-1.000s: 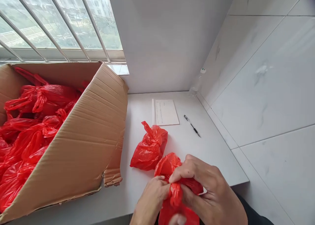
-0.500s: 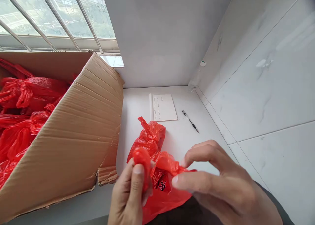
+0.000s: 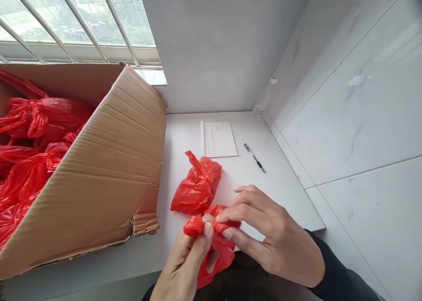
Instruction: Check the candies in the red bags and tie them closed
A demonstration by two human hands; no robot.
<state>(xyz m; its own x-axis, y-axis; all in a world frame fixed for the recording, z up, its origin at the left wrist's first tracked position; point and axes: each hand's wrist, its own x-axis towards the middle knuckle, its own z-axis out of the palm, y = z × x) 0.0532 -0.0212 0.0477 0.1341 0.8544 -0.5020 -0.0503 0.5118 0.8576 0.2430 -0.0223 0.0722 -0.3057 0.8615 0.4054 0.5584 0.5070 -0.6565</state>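
Observation:
A thin red plastic bag hangs between my hands at the table's front edge. My left hand pinches one twisted end of it between thumb and fingers. With thumb and fingertips, my right hand grips the other gathered end, close to the left thumb. Whatever lies inside the bag is hidden from here. Just beyond, a second red plastic bag, knotted at the top, rests on the white table, apart from my fingers.
To the left stands a large cardboard box holding several knotted red bags. A notebook and a black pen lie farther back. One clear bottle stands in the corner by the tiled wall.
My right hand has moved left, bringing its end of the bag against the left hand. The printed dark marking on the bag's contents is no longer visible.

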